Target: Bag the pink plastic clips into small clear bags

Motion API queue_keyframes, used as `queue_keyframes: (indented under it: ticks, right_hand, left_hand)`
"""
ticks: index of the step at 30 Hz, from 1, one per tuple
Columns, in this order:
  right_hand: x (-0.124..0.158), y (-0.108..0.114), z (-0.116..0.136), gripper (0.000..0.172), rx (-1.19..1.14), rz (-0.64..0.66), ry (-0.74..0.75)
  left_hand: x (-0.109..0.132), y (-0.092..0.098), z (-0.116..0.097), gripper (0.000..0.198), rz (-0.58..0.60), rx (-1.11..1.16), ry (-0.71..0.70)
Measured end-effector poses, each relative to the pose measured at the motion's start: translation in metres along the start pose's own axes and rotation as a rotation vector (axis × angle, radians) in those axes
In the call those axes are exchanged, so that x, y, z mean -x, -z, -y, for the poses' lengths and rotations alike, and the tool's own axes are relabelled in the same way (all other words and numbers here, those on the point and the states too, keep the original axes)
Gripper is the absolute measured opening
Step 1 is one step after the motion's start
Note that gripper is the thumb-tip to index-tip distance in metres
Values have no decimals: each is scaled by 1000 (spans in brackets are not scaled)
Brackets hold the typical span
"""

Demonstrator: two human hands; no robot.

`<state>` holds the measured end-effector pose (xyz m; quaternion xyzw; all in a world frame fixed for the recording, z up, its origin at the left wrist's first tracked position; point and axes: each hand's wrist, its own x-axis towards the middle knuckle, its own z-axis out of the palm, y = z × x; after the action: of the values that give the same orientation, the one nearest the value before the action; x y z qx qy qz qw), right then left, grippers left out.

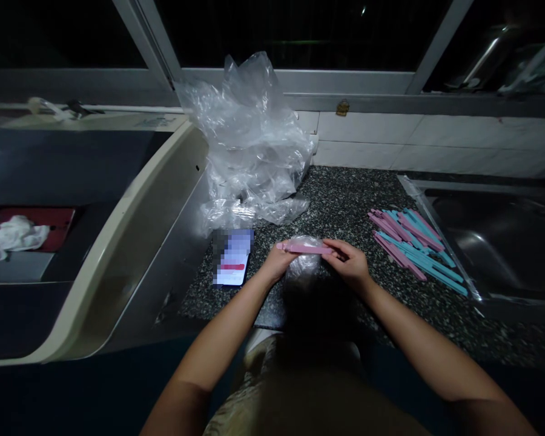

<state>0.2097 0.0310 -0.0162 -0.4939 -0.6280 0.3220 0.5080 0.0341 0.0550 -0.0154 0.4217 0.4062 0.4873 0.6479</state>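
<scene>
A long, slim pink bag clip (309, 249) lies level between my two hands. My left hand (282, 260) pinches its left end, and my right hand (347, 261) has thumb and fingers closed on its right end. Behind and below the clip is a small clear plastic bag (303, 269), its lower part lost in shadow; whether the fingers also grip it is hard to make out. To the right, a loose pile of pink and blue clips (413, 242) rests on the speckled dark countertop (345, 194).
A large crumpled clear plastic bag (258, 133) stands against the window wall. A lit phone (234, 257) lies left of my hands. The steel sink (504, 242) borders the right side. At left, a pale-edged machine (131, 188) carries a white crumpled cloth (16, 235).
</scene>
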Motion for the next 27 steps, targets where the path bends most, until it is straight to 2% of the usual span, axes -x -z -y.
queue_keyframes:
  ticks: [5, 13, 20, 27]
  right_hand:
    - [-4, -1, 2, 40, -256, 61, -214]
    - [-6, -4, 4, 27, -329, 51, -370]
    - [-6, -6, 4, 28, -365, 19, -372]
    - [-7, -2, 3, 27, -315, -81, -286]
  left_hand:
    - [-1, 1, 4, 25, 4, -52, -8]
    - [-2, -2, 4, 20, -18, -211, -3]
    - [-3, -2, 4, 20, 12, -280, -9]
    - [3, 0, -2, 37, 143, -203, -33]
